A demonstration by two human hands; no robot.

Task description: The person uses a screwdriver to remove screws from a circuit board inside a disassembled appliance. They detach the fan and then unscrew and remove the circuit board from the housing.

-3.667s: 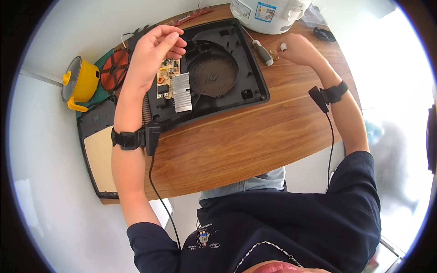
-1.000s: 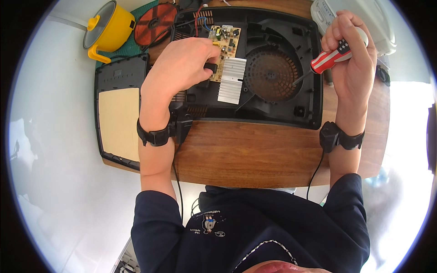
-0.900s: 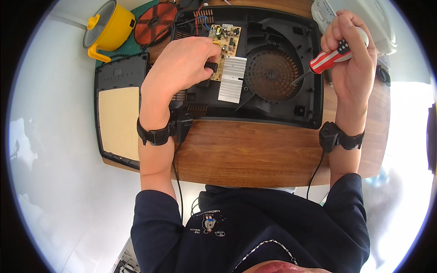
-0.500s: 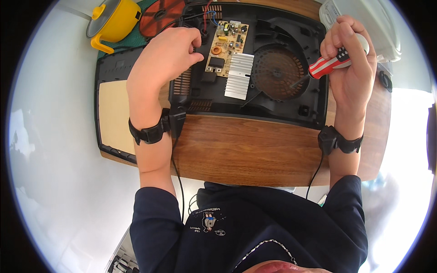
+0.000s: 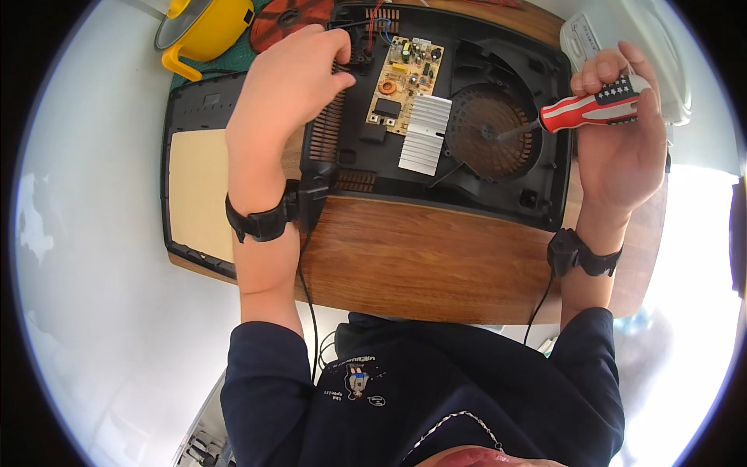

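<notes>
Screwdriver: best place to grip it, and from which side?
I'd take the thick red, white and black handle from the right, fingers wrapped across it. The handle is the broad end and lies rightmost; the thin shaft points left over the round vent. The right hand holds it that way.

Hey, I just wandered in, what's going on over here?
A person is working at a wooden table with an opened black casing in front of them. Their right hand holds a screwdriver, its shaft over the round grille; whether the tip touches is unclear. The left hand is over the casing's left side, thumb and forefinger apart, with nothing visible between them. A circuit board and a silver finned heat sink sit inside the casing.
</notes>
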